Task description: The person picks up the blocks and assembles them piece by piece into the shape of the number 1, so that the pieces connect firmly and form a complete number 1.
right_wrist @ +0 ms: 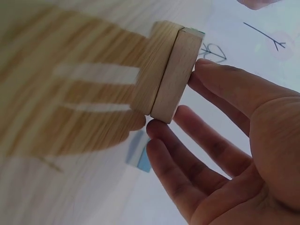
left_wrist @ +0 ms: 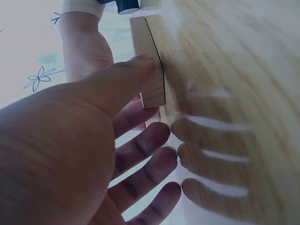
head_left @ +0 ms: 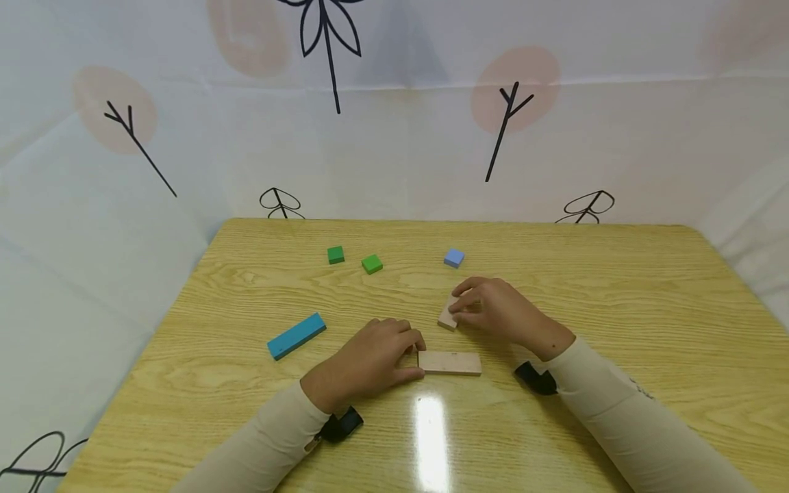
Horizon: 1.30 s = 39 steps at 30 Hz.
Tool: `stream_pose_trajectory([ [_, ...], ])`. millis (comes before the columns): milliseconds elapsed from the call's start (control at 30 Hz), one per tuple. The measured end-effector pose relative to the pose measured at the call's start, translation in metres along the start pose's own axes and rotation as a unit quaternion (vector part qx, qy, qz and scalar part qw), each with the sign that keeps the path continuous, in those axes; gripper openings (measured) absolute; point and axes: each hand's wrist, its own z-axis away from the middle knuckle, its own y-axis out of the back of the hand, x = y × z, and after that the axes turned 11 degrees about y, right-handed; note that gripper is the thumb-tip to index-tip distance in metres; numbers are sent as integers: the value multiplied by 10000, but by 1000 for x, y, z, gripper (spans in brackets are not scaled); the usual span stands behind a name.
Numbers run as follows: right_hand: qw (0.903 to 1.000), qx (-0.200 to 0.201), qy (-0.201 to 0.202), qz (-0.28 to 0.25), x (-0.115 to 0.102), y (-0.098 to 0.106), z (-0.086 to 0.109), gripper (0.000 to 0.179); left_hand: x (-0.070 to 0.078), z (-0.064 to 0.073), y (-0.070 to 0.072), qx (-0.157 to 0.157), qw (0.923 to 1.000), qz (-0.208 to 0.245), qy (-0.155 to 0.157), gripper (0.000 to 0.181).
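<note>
Near the middle of the table lies a flat, pale wooden block (head_left: pixel 456 363), its long side running left to right. My left hand (head_left: pixel 376 359) pinches its left end, thumb on the near side and index finger at the far corner. In the left wrist view the thumb lies along the block (left_wrist: pixel 143 37), while the other fingertips rest on the tabletop. Farther back, my right hand (head_left: pixel 502 308) holds a second pale wooden block (head_left: pixel 448 316), partly hidden under its fingers. The right wrist view shows this block (right_wrist: pixel 176 77) flat on the table, between thumb and fingers.
A long blue block (head_left: pixel 297 336) lies left of my left hand. Toward the back are a dark green square block (head_left: pixel 335 255), a bright green one (head_left: pixel 372 264) and a light blue one (head_left: pixel 453 258). A patterned white cloth (head_left: pixel 394 157) hangs behind the wood-grain table (head_left: pixel 616 274).
</note>
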Motion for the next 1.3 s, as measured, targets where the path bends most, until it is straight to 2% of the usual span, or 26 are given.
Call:
stream_pose_trajectory([
  [200,9999,8,150,-14,-2,0,-1,11,0,0,0,8,10000,-17,16,31],
  [733,9998,-138,139,9,-1,-3,-3,15,-2,-1,-2,13,10000,-38,4,31],
  [1000,9995,-293,72,44,-4,-4,-4,23,-2,0,-3,-4,10000,-19,6,31],
  [1300,9990,-425,143,-61,-5,-2,-3,22,-3,-1,-4,-48,10000,-3,22,31],
])
